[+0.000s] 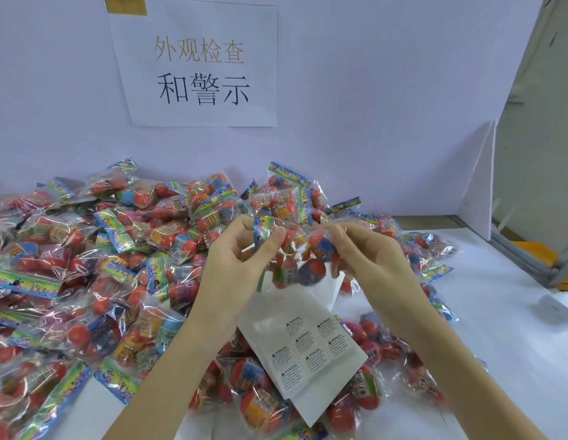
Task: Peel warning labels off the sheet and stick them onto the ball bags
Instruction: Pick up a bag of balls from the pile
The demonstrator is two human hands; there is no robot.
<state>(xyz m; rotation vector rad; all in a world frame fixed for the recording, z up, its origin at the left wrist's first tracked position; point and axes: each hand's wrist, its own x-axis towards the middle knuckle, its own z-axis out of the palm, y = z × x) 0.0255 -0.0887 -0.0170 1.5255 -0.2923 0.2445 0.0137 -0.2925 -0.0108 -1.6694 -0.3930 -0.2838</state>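
A clear ball bag (295, 262) with red and blue balls hangs in the air between my two hands. My left hand (241, 258) pinches its colourful header strip at the top left. My right hand (368, 252) pinches the bag's plastic at the top right. Below the bag lies the white label sheet (308, 347) with several black-printed warning labels on it, resting tilted on the heap. Whether a label sits on the held bag I cannot tell.
A large heap of ball bags (86, 265) covers the white table (498, 319) from the left to the middle. A paper sign (200, 61) hangs on the back wall. A small white object (558, 304) lies at the right, near a grey metal frame (527, 258).
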